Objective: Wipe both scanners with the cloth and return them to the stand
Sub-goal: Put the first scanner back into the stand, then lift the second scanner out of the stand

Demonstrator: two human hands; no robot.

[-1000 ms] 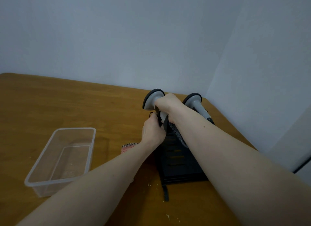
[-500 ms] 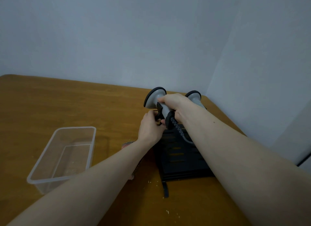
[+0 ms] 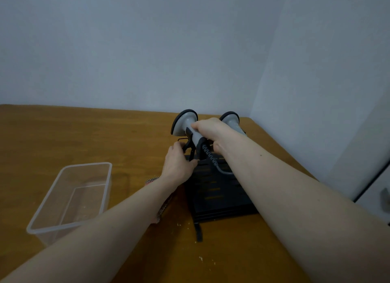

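Gripping the handle of the near scanner point(image 3: 185, 125) with your right hand point(image 3: 213, 131), you have the fingers curled round its grey body, head tipped up and away from you, just above the black stand point(image 3: 217, 195). Its coiled cable point(image 3: 211, 157) drops from the butt of the handle down across the stand's sloped top. Your left hand point(image 3: 178, 164) sits right at the stand's upper left corner, fingers curled in at the black bracket point(image 3: 188, 146) under the scanner; whether they pinch it or only touch it, you cannot tell from this head view. Second scanner point(image 3: 231, 119) pokes up just beside your right hand, on the far side, its lower half hidden behind your wrist. Checkered cloth point(image 3: 153, 180) peeks out under your left forearm, lying on the wooden table point(image 3: 84, 135) just left of the stand. Clear plastic tub point(image 3: 71, 198) stands well left of that, near the table's front. A black strap point(image 3: 198, 232) trails off the stand's near edge. Yellowish marks show on the stand's top face, too blurred to read; no brand or label is legible anywhere.
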